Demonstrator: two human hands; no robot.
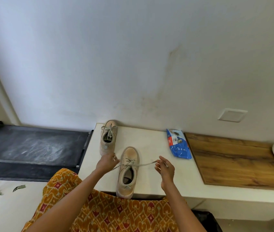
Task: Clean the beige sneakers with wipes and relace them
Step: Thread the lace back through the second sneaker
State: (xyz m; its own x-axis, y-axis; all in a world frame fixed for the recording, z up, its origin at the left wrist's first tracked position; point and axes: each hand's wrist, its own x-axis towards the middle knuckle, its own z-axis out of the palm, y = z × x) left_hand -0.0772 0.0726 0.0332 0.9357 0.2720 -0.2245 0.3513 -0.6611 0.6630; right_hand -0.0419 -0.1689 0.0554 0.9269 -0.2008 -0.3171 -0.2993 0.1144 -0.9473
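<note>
the near sneaker [128, 171] sits at the tabletop's [149, 143] 6 o'clock edge, heel toward the person, so the left hand [107, 162] and right hand [164, 167], fingers pinched on the lace [143, 164] ends, can pull outward at 9 and 3 o'clock, probably tightening.

The sneakers [127, 171] were beige with grey laces [143, 164]; the wipes pack [179, 144] blue; the garment [109, 213] orange with red diamond motifs; the tabletop [149, 141] white.

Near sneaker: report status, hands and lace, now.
Left hand and right hand each pinch a lace end, pulled out sideways. Near sneaker laced, knot forming. Far sneaker already tied. Wipes pack off right, nothing in the way.
</note>
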